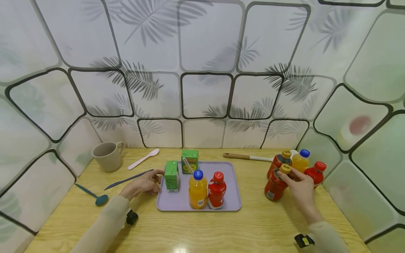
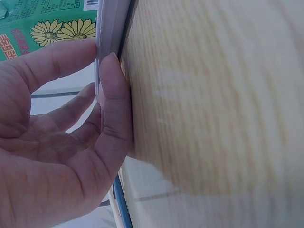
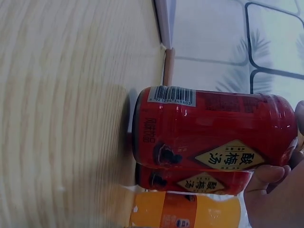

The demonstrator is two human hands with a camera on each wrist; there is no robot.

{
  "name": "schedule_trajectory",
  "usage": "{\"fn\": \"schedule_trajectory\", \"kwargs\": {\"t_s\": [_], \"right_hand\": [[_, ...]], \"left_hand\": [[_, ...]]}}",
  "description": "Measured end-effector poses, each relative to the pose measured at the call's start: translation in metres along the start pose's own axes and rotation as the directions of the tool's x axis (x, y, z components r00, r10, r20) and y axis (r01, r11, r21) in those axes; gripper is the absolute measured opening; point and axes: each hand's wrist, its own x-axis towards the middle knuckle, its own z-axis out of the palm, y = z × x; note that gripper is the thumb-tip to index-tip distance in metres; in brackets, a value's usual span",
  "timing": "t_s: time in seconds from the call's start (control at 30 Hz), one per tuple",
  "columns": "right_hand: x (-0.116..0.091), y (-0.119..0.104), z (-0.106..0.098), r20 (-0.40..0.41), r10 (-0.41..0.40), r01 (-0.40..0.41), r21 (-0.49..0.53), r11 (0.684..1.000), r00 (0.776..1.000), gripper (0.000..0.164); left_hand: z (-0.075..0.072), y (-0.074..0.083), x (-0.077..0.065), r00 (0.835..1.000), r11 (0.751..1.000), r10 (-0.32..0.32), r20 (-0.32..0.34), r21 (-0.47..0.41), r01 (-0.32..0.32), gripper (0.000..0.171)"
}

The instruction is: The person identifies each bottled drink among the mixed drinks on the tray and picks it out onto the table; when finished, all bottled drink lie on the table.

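Note:
My left hand (image 1: pixel 146 183) pinches the left rim of a lilac tray (image 1: pixel 230 184), thumb and fingers on either side of its edge in the left wrist view. On the tray stand two green drink cartons, the nearer one (image 1: pixel 172 177) beside my left fingers, an orange juice bottle (image 1: pixel 198 191) with a blue cap, and a red bottle (image 1: pixel 217 191). At the right, my right hand (image 1: pixel 301 189) grips a dark red plum drink bottle (image 3: pixel 213 128) near its yellow cap. That bottle is upright, its base close to the table.
Behind the gripped bottle stand a second plum drink bottle (image 1: pixel 278 162), an orange juice bottle (image 1: pixel 300 161) and a red bottle (image 1: pixel 316 173). A wooden-handled utensil (image 1: pixel 242 156) lies behind the tray. At left are a mug (image 1: pixel 108 158), a pink spoon (image 1: pixel 142 160), a blue stick (image 1: pixel 126 179) and a ladle (image 1: pixel 100 200).

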Motion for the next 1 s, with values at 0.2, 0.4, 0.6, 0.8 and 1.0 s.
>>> {"fn": "schedule_trajectory", "kwargs": {"t_s": [0.2,0.4,0.6,0.8,1.0], "right_hand": [[0.004,0.001,-0.007,-0.047,0.048,-0.049,-0.026,0.998,0.998,0.064],[0.007,0.004,-0.013,-0.105,0.116,-0.119,-0.016,0.993,0.988,0.068],[0.011,0.010,-0.017,-0.127,0.116,-0.109,0.062,0.992,0.985,0.060],[0.015,0.011,-0.019,-0.204,0.124,-0.106,0.097,0.990,0.971,0.060],[0.018,0.013,-0.020,-0.250,0.134,-0.121,0.068,0.990,0.959,0.062]], "left_hand": [[0.000,-0.001,0.000,1.000,1.000,0.000,-0.001,0.001,0.000,0.076],[0.000,-0.001,0.000,1.000,1.000,0.012,0.014,-0.008,-0.012,0.076],[-0.001,0.000,0.001,0.999,1.000,0.023,0.026,-0.014,-0.023,0.077],[0.000,0.001,0.001,0.999,1.000,0.026,0.026,-0.009,-0.026,0.076],[0.000,0.000,0.001,1.000,1.000,0.024,0.018,0.000,-0.024,0.077]]}}
